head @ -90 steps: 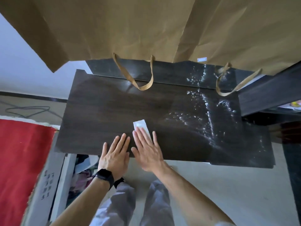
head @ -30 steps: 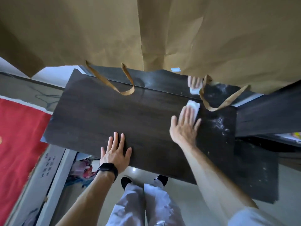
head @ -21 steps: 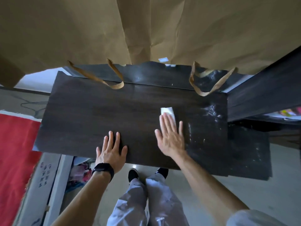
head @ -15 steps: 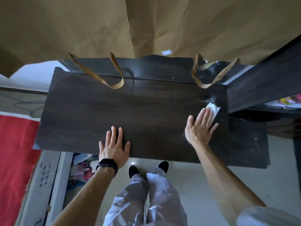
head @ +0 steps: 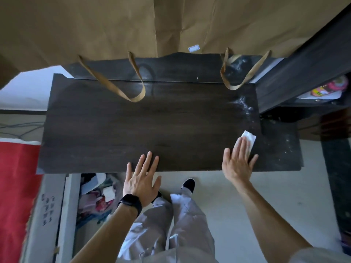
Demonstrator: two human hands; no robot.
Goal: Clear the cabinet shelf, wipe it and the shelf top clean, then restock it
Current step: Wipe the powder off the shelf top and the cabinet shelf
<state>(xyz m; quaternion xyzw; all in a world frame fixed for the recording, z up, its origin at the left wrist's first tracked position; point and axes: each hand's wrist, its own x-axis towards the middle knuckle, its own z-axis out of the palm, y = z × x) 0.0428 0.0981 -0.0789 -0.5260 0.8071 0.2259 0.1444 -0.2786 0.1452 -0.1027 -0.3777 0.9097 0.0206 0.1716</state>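
Note:
The dark wooden shelf top fills the middle of the view. My right hand lies flat near its front right corner, pressing a folded white wipe under the fingers. My left hand, with a black watch on the wrist, rests flat on the front edge, fingers spread and holding nothing. White dust specks remain near the back right corner and on the lower dark panel to the right.
Brown paper bags hang over the back of the shelf, handles drooping onto it. A dark cabinet side rises at right. An open white box of clutter and red cloth lie at lower left.
My right hand has slid the wipe across the top to the right side, then back toward the front right corner. Much of the white dust is gone. My left hand stayed on the front edge.

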